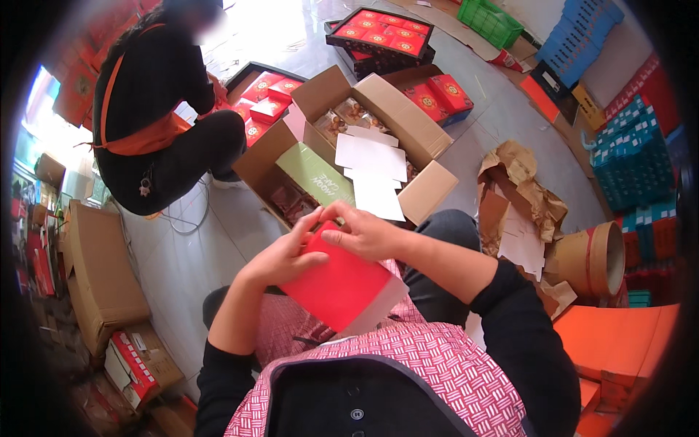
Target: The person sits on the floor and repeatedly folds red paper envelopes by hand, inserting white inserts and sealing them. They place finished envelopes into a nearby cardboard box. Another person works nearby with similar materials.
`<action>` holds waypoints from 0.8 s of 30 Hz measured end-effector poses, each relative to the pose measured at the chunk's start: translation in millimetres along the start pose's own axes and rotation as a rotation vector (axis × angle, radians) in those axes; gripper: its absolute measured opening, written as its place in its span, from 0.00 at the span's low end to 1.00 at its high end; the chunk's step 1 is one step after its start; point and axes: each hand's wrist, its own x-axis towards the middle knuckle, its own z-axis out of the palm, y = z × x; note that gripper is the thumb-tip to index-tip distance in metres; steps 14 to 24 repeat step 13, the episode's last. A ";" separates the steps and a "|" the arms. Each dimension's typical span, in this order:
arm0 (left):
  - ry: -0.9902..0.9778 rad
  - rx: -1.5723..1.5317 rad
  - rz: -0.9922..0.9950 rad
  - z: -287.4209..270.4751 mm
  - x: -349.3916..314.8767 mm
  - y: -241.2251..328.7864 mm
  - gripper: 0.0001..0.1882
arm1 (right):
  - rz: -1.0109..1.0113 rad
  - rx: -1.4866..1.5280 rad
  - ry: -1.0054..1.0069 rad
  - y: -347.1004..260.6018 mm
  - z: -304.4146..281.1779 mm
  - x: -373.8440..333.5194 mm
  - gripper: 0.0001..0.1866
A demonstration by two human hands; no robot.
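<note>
Over my lap I have a red paper box with a pale white panel at its lower right side. My left hand grips its upper left edge, the thumb lying across the red face. Close beside it, my right hand holds the top edge, fingers bent and nearly touching the left hand's fingertips. The box's far side is hidden by my hands. Just beyond stands an open brown cardboard carton. White flat card sheets and a green printed box lie across it, and clear-wrapped brown packets show inside.
At the far left a co-worker in an orange apron crouches beside a black tray of red boxes. Stacked trays of red boxes stand farther back. Crumpled brown paper and a round tub are at right, a tall carton at left.
</note>
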 end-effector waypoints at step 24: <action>0.897 -0.884 0.152 -114.0 36.7 -96.5 0.26 | 0.953 -0.822 -0.073 178.9 -43.2 140.9 0.63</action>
